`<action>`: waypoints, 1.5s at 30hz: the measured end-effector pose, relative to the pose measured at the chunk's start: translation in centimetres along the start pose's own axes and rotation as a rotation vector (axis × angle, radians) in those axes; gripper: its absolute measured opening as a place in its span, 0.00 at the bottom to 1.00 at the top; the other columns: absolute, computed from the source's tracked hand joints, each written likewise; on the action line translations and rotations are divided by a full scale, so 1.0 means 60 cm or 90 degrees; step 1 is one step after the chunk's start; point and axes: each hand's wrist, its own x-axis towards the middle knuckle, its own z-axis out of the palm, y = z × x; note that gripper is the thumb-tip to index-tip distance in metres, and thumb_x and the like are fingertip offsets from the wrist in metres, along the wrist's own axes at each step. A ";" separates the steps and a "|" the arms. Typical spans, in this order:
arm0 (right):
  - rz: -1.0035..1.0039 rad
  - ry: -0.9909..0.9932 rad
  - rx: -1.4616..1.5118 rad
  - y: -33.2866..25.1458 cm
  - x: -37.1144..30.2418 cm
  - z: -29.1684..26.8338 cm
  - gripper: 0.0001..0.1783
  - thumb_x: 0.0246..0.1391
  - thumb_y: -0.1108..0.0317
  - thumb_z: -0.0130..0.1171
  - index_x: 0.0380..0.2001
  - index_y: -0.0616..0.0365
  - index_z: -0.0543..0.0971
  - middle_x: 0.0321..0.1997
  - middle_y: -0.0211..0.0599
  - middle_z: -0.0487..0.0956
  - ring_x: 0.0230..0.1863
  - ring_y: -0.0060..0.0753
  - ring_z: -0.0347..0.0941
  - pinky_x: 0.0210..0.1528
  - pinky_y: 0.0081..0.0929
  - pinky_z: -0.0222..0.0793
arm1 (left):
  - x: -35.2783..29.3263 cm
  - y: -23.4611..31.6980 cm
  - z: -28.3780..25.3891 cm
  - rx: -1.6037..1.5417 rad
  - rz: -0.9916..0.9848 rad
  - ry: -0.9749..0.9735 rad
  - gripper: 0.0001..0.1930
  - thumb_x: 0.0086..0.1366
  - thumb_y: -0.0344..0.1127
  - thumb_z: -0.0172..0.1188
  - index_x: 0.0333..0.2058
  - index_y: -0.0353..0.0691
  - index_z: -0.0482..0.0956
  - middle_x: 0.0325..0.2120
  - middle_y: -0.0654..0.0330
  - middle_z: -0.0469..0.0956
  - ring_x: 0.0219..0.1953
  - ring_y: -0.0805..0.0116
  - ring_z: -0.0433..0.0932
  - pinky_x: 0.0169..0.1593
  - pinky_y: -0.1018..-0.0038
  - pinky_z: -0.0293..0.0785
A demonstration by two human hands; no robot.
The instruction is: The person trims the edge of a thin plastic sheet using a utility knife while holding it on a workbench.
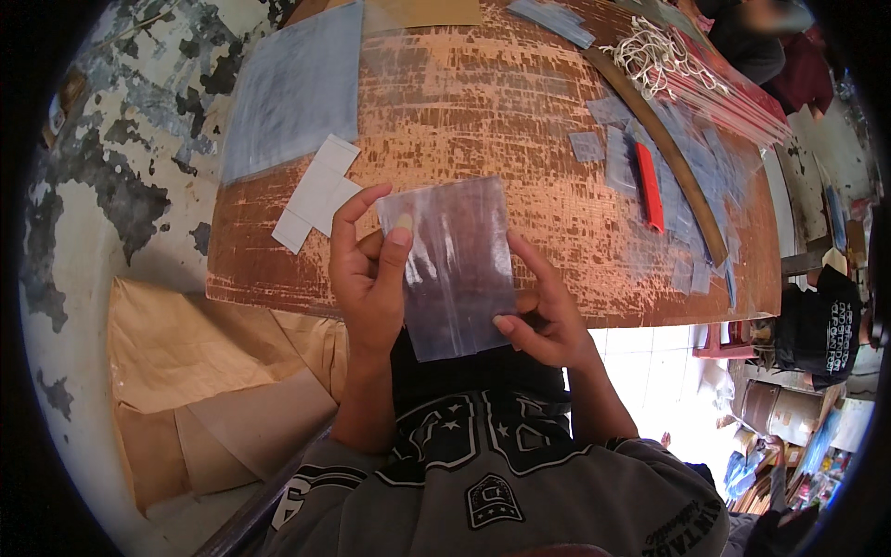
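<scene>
Between my two hands I hold a clear plastic sheet (455,278), roughly rectangular and shiny, above the table's near edge. It may be several layers or a sleeve; I cannot tell which. My left hand (369,265) pinches its left side, thumb on top and fingers behind. At the lower right edge, my right hand (548,311) grips it with the thumb near the corner and the index finger along the side. A white cut paper template (311,200) lies on the table just beyond my left hand.
The worn wooden table (501,111) carries a stack of clear sheets (292,93) at far left. To the right lie a red cutter (649,186), a curved wooden strip (673,153), plastic scraps (617,158) and white cords (659,56). Brown paper (200,348) stands at left. Other people are at right.
</scene>
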 end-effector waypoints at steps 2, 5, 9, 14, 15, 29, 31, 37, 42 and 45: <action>0.023 -0.011 0.012 -0.003 0.000 0.001 0.49 0.66 0.76 0.61 0.80 0.57 0.43 0.35 0.35 0.86 0.30 0.14 0.75 0.31 0.14 0.64 | 0.000 -0.006 0.002 -0.015 0.005 0.021 0.22 0.74 0.28 0.58 0.64 0.36 0.68 0.34 0.60 0.84 0.36 0.83 0.75 0.44 0.85 0.67; 0.005 -0.022 -0.010 0.000 -0.001 -0.002 0.49 0.66 0.76 0.61 0.80 0.57 0.43 0.35 0.36 0.86 0.31 0.14 0.76 0.31 0.14 0.64 | 0.002 -0.005 0.003 -0.026 0.006 0.025 0.19 0.74 0.28 0.58 0.61 0.37 0.69 0.33 0.60 0.84 0.36 0.83 0.76 0.44 0.84 0.67; 0.005 -0.025 -0.012 0.005 -0.003 -0.004 0.49 0.65 0.75 0.62 0.80 0.58 0.43 0.42 0.41 0.86 0.36 0.19 0.79 0.36 0.16 0.68 | 0.003 -0.005 0.006 -0.025 0.019 0.033 0.19 0.74 0.29 0.59 0.61 0.37 0.69 0.28 0.65 0.80 0.32 0.85 0.70 0.39 0.85 0.61; -0.078 -0.026 -0.167 0.005 -0.001 -0.012 0.49 0.64 0.75 0.63 0.79 0.60 0.46 0.58 0.47 0.73 0.40 0.24 0.79 0.41 0.21 0.71 | 0.003 0.004 0.021 0.012 -0.020 0.073 0.19 0.73 0.29 0.61 0.60 0.38 0.70 0.18 0.77 0.68 0.22 0.89 0.57 0.29 0.86 0.47; -0.135 -0.032 -0.228 0.008 0.008 -0.018 0.49 0.63 0.75 0.63 0.79 0.61 0.46 0.51 0.40 0.72 0.38 0.22 0.76 0.41 0.21 0.69 | 0.005 0.006 0.018 0.017 -0.002 0.049 0.19 0.73 0.28 0.60 0.60 0.38 0.70 0.18 0.77 0.68 0.22 0.89 0.57 0.29 0.86 0.48; -0.061 -0.023 0.005 -0.020 0.004 -0.007 0.44 0.68 0.71 0.58 0.79 0.55 0.47 0.70 0.47 0.65 0.45 0.28 0.76 0.47 0.29 0.76 | 0.009 0.003 0.020 -0.023 -0.005 0.080 0.16 0.74 0.28 0.57 0.58 0.39 0.71 0.25 0.67 0.78 0.27 0.86 0.68 0.34 0.86 0.58; -0.096 -0.009 0.010 -0.013 0.009 -0.005 0.43 0.69 0.69 0.59 0.79 0.55 0.49 0.63 0.44 0.71 0.43 0.27 0.75 0.46 0.28 0.75 | 0.004 0.000 0.004 -0.028 -0.005 0.049 0.16 0.73 0.27 0.57 0.58 0.39 0.71 0.25 0.68 0.79 0.27 0.87 0.68 0.34 0.86 0.58; -0.019 0.074 0.077 -0.045 0.025 -0.003 0.37 0.71 0.67 0.58 0.77 0.56 0.54 0.35 0.29 0.75 0.33 0.18 0.71 0.37 0.19 0.68 | -0.022 -0.008 -0.001 -0.078 -0.068 -0.039 0.18 0.73 0.27 0.58 0.58 0.39 0.69 0.26 0.69 0.80 0.27 0.88 0.67 0.35 0.87 0.58; 0.021 0.133 0.019 -0.065 0.041 0.001 0.30 0.72 0.69 0.55 0.73 0.56 0.60 0.20 0.18 0.67 0.21 0.10 0.62 0.27 0.14 0.55 | -0.034 -0.006 0.009 -0.130 -0.100 -0.060 0.18 0.73 0.27 0.59 0.59 0.38 0.68 0.32 0.60 0.84 0.34 0.83 0.76 0.40 0.85 0.68; 0.006 0.128 0.032 -0.054 0.039 0.002 0.28 0.72 0.69 0.54 0.72 0.55 0.64 0.23 0.19 0.71 0.23 0.09 0.63 0.28 0.13 0.55 | -0.034 0.005 0.010 -0.129 -0.088 -0.062 0.19 0.73 0.28 0.59 0.59 0.38 0.67 0.34 0.57 0.85 0.36 0.81 0.78 0.42 0.84 0.70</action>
